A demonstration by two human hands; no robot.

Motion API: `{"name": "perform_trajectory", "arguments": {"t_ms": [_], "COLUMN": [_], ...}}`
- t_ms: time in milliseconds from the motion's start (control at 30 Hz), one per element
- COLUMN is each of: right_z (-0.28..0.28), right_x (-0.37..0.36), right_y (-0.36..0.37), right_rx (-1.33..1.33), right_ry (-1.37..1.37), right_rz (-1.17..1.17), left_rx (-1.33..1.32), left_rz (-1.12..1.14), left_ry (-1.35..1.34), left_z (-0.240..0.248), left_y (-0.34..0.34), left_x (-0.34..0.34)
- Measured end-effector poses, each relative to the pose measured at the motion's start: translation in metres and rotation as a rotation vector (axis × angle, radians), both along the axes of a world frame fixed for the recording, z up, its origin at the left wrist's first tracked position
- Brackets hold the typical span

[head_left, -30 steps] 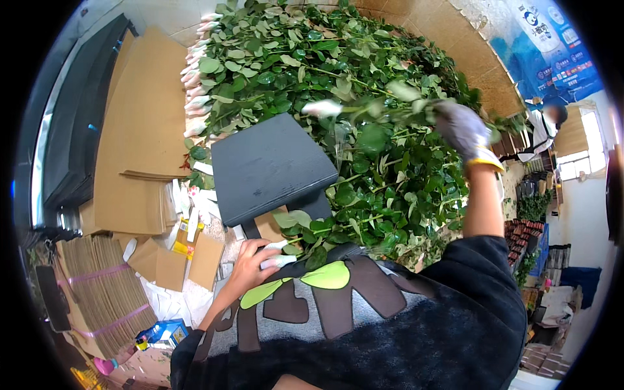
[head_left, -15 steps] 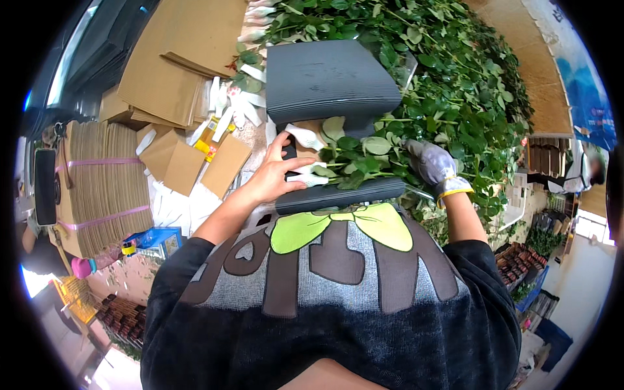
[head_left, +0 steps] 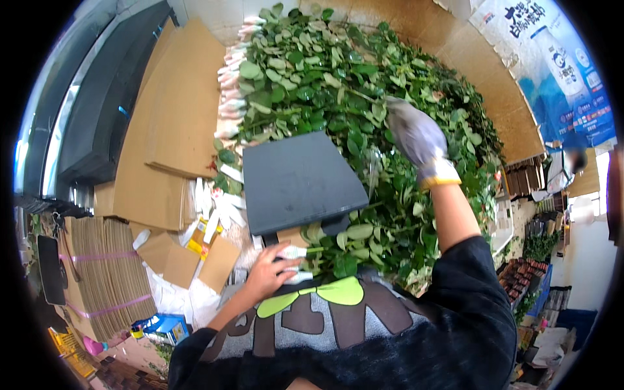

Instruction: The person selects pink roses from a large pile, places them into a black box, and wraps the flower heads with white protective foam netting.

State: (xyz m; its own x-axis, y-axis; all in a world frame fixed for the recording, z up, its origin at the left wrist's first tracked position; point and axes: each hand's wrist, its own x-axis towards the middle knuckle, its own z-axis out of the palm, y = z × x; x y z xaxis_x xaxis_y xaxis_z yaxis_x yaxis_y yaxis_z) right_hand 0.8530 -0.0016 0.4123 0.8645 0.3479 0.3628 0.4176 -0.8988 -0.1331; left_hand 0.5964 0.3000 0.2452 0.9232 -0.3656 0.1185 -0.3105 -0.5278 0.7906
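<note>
My bare left hand (head_left: pixel 268 272) lies low in the view, its fingers apart and touching the white-sleeved flower heads (head_left: pixel 294 252) of leafy stems, probably roses. These stems (head_left: pixel 354 250) lie side by side close to my body, leaves to the right. My right hand (head_left: pixel 419 140), in a grey glove with a yellow cuff, reaches over the big leafy pile (head_left: pixel 312 84); its fingers, slightly blurred, close at a rose stem (head_left: pixel 359 95). Between the hands and the pile sits a stack of dark grey sheets (head_left: pixel 302 179), hiding part of the stems below.
Large cardboard sheets (head_left: pixel 175 110) lean at the left, by a strapped cardboard bundle (head_left: pixel 107 266). Loose white sleeves (head_left: pixel 218 205) and a yellow packet (head_left: pixel 200 239) lie left of the grey stack. A cardboard wall (head_left: pixel 507 97) bounds the pile at the right.
My right hand has moved up and away from the near stems, farther over the pile. My left hand stays by the white-sleeved heads. The whole view has shifted, showing more of the far side.
</note>
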Motion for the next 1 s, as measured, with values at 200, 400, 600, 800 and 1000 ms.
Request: {"name": "perform_trajectory", "arguments": {"t_ms": [200, 400, 600, 800, 1000], "right_z": [-0.092, -0.046, 0.036, 0.026, 0.027], "right_x": [0.144, 0.101, 0.054, 0.057, 0.13], "right_y": [0.052, 0.075, -0.007, -0.034, 0.09], "right_rx": [-0.121, -0.26, -0.32, -0.439, -0.184], "right_ry": [0.462, 0.526, 0.114, 0.235, 0.219], "right_rz": [-0.269, -0.293, -0.296, 0.016, 0.05], "left_rx": [-0.012, -0.037, -0.074, -0.068, -0.066], "left_rz": [-0.046, -0.036, 0.007, 0.0, -0.013], "left_ry": [-0.022, -0.045, 0.06, 0.115, 0.094], "left_z": [-0.018, -0.013, -0.002, -0.002, -0.008], "left_y": [0.003, 0.003, -0.002, -0.002, 0.001], "left_x": [-0.002, -0.001, 0.006, 0.008, 0.003]}}
